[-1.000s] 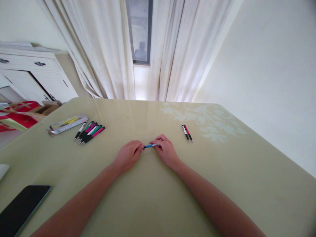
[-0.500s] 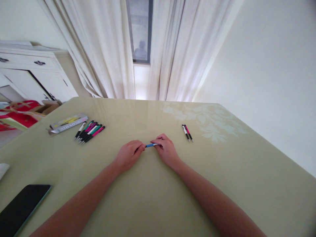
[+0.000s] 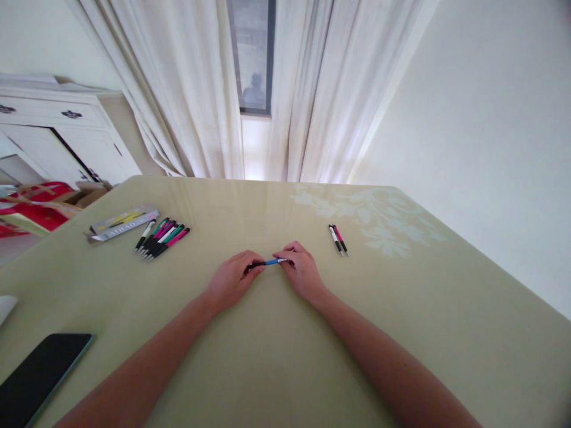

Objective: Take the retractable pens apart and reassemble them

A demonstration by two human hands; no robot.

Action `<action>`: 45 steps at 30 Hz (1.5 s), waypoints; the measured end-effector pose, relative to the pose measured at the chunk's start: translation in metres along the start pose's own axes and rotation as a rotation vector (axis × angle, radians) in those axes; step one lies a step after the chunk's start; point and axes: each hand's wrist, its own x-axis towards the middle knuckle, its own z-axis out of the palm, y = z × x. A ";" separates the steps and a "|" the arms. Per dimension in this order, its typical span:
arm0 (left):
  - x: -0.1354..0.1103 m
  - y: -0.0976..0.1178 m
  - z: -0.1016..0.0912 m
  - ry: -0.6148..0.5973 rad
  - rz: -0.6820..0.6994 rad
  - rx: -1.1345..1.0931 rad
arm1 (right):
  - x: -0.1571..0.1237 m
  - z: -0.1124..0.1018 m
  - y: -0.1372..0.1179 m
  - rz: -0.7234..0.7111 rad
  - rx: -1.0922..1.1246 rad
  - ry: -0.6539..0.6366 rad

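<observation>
A blue pen [image 3: 272, 261] with a black grip lies crosswise between my two hands, just above or on the tabletop. My left hand [image 3: 236, 274] is closed on its black grip end. The fingertips of my right hand [image 3: 301, 270] pinch the other end, hiding its tip. To the right lie two pens, a white-and-black pen [image 3: 335, 240] and a pink-and-black pen [image 3: 341, 240], side by side. On the left, several pens [image 3: 163, 239] in white, green, purple and pink rest in a fanned group.
A clear-and-white pen box [image 3: 122, 224] lies behind the group at the left. Near the front left corner is a dark phone or tablet [image 3: 44, 374]. The table [image 3: 276, 356] reaches back to curtains [image 3: 191, 89]; a white cabinet [image 3: 66, 125] stands beyond its left side.
My left hand's fingers have shifted on the pen, and more of its black grip shows now. My right hand stays nearly in place on the other end.
</observation>
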 end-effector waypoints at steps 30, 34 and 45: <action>0.003 0.000 -0.002 0.157 -0.141 -0.008 | 0.005 -0.003 0.008 0.071 0.022 0.201; 0.003 -0.001 -0.002 0.167 -0.153 -0.043 | 0.007 -0.004 0.009 0.098 0.165 0.250; 0.003 -0.004 -0.003 0.122 -0.185 -0.137 | 0.017 -0.032 0.040 0.241 -0.061 0.159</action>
